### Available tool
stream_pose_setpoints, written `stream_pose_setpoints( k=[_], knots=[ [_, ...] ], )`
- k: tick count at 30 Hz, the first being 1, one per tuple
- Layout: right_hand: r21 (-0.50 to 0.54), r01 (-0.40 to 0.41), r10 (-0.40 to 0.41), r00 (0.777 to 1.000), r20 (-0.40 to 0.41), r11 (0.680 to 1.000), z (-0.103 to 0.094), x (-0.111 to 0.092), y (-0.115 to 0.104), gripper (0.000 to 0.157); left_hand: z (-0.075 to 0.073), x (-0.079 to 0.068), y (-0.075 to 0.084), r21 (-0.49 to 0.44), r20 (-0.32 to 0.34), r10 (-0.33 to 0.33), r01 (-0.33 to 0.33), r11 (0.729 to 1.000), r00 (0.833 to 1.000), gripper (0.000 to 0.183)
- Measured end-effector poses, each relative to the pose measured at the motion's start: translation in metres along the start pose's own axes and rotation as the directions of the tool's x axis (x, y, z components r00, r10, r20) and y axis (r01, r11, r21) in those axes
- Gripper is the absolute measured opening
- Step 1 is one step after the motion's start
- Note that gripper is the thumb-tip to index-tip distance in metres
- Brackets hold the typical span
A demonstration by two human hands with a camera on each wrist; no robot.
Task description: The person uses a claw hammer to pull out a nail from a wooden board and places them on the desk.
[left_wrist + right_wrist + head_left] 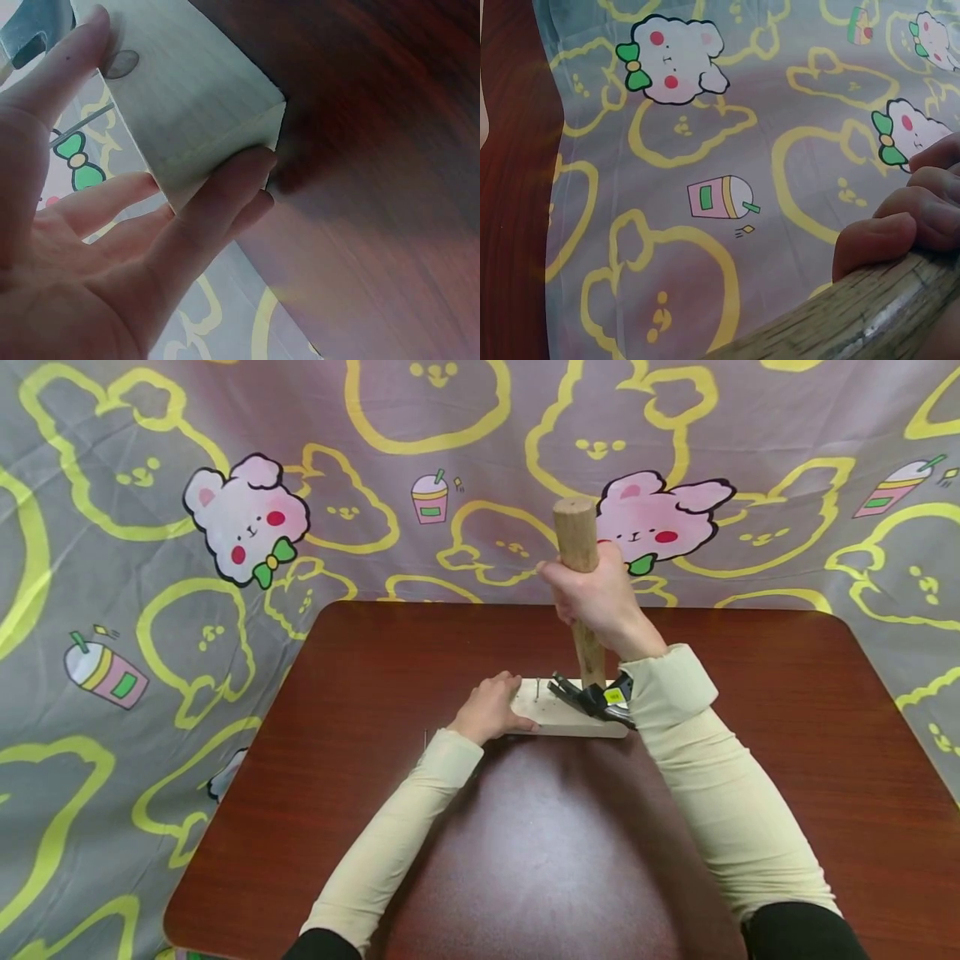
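A pale wooden board (562, 720) lies on the table, with a nail (537, 688) standing up from its top. My left hand (489, 706) holds the board's left end; in the left wrist view its fingers (225, 187) press against the end face. My right hand (600, 597) grips the wooden handle of a claw hammer (576, 531), held upright with its dark head low over the board. The claw points left, close to the nail. In the right wrist view, curled fingers (877, 240) wrap the handle (855, 322), and the head is out of sight.
The dark red-brown table (360, 677) has rounded corners. A patterned cloth (465, 552) hangs behind it and along its sides. A thin upright nail-like piece (425, 739) shows beside the left sleeve.
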State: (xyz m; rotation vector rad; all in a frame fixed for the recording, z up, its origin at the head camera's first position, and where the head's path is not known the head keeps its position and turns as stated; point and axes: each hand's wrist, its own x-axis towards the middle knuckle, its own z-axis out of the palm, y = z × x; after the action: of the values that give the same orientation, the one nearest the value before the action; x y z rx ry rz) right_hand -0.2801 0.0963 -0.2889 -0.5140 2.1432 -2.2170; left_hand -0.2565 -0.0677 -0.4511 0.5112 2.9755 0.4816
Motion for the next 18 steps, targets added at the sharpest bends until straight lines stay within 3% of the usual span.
stream_pose_setpoints(
  k=[9, 18],
  knots=[
    [0.093, 0.102, -0.103, 0.995, 0.001, 0.99, -0.005, -0.002, 0.004, 0.036, 0.0, 0.001, 0.001, 0.022, 0.001, 0.008, -0.008, 1.0, 1.0, 0.083],
    [0.201, 0.119, -0.117, 0.993, -0.022, 0.972, -0.012, -0.008, 0.004, 0.032, -0.002, 0.001, 0.002, 0.06, 0.027, 0.008, -0.01, 0.998, 1.0, 0.086]
  ],
)
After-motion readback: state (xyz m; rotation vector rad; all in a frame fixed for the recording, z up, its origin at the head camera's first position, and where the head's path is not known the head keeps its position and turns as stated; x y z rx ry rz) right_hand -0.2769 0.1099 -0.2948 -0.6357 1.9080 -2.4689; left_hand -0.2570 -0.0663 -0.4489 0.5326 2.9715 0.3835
